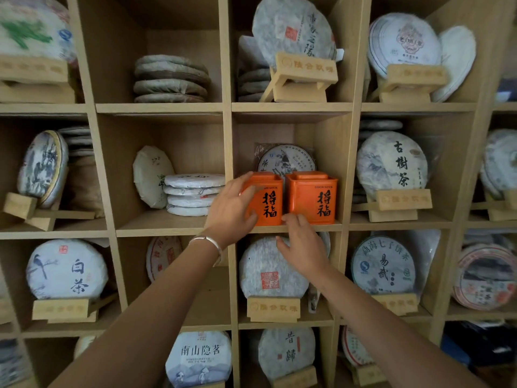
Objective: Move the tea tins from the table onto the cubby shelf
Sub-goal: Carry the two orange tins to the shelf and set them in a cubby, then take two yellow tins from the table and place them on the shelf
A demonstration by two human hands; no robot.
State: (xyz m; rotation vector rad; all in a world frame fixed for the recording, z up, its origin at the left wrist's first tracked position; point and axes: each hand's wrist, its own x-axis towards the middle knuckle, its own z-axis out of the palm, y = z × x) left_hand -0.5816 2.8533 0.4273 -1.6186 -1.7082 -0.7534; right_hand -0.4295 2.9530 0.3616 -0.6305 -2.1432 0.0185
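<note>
Two orange square tea tins with black characters stand side by side at the front of one cubby of the wooden cubby shelf (291,107). My left hand (232,208) holds the left tin (270,203) from its left side, thumb against the lower front and fingers along the top left edge. The right tin (312,198) stands free next to it. My right hand (302,245) hovers just below the tins, in front of the shelf board, fingers loosely spread and holding nothing.
A wrapped tea cake (285,161) leans behind the tins. Neighbouring cubbies hold stacked cakes (193,197) and cakes on wooden stands (391,169). The cubby above left has a stack of cakes (170,79) with room in front of it.
</note>
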